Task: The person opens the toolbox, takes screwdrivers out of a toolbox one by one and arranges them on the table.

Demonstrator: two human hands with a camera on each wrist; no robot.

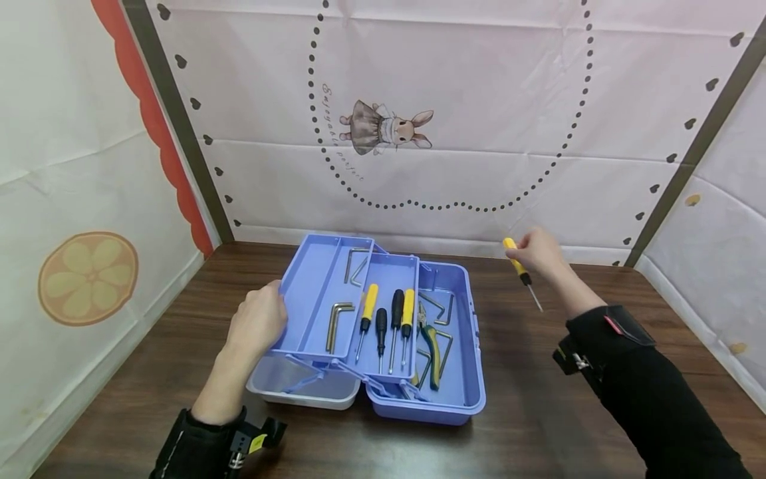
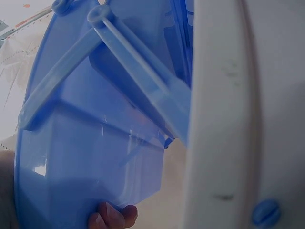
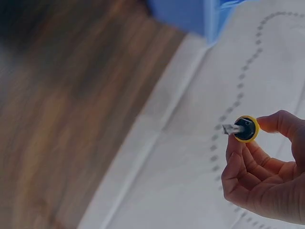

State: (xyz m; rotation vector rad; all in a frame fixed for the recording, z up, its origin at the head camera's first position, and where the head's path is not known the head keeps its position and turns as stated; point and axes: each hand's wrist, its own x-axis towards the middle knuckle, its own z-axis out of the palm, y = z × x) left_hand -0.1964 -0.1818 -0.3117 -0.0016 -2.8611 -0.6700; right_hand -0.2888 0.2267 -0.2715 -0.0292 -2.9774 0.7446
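My left hand grips the left edge of the raised upper tray of a blue fold-out toolbox. In the left wrist view, fingertips curl round the tray's underside. My right hand pinches a yellow-and-black screwdriver by its handle, up in the air right of the box, shaft pointing down. The right wrist view shows that screwdriver tip-on between thumb and fingers. Hex keys lie in the upper tray. Several screwdrivers lie side by side in the middle tray.
The toolbox's deep base holds green-handled pliers and several hex keys. Its translucent lid lies under the upper tray. Hinge arms link the trays. White printed sheets enclose the wooden table.
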